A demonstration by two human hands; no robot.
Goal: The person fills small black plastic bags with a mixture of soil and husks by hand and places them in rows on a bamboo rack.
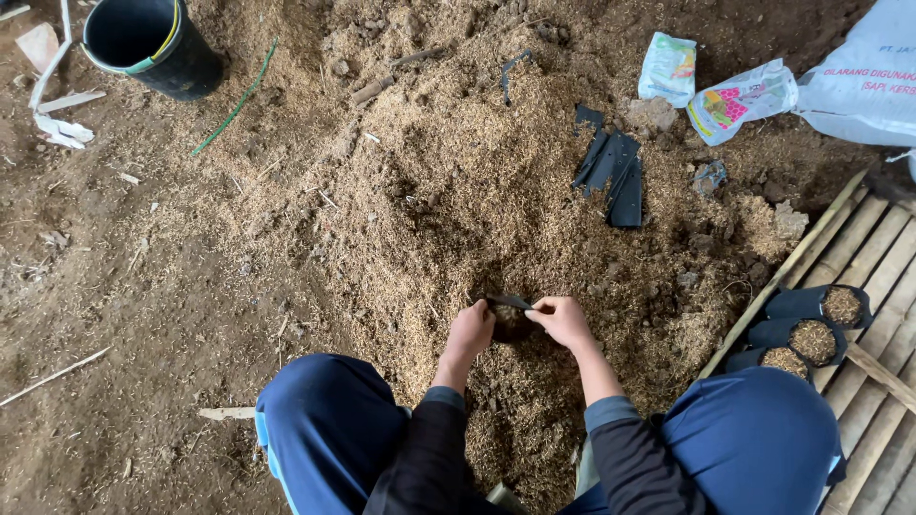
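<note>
A small black plastic bag [509,318] sits low in the heap of husk and soil mix [448,191], directly in front of the squatting person and between the two knees in blue trousers. The left hand [470,331] is closed on the bag's left rim and the right hand [563,319] pinches the right rim, thumb against fingers, so the mouth is held apart between the two grips; the bag itself lies between the hands, its body half sunk in the mix and partly hidden by them. It looks thin and floppy, likely to fold shut or crumple if one edge is let go, and light when slack, growing heavier and bottom-heavy as mix goes in. The rim seems the natural place to hold, since the film has no stiffness lower down. To the right, three filled bags [811,334] stand on a slatted bamboo platform [878,257]. Flat empty bags [611,172] lie further up the heap, and a dark bucket [153,43] stands at the top left.
</note>
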